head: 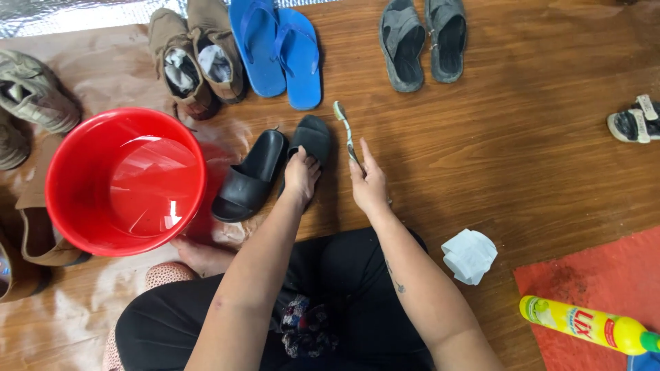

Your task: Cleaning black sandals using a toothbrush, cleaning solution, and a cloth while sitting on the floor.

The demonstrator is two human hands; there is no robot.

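Observation:
Two black slide sandals lie on the wooden floor in front of me. My left hand (pixel 301 173) rests on and grips the right black slide (pixel 315 135). The other black slide (pixel 251 175) lies just to its left, by the red bucket. My right hand (pixel 368 184) holds an old toothbrush (pixel 346 130) with its bristle head pointing away from me, just to the right of the gripped slide.
A red bucket (pixel 65 172) with water stands at left. Brown boots (pixel 196 58), blue flip-flops (pixel 278 48), grey sandals (pixel 423 41) line the far side. A white crumpled cloth (pixel 469 255), a yellow detergent bottle (pixel 588 323) on a red mat (pixel 598 282) are at right.

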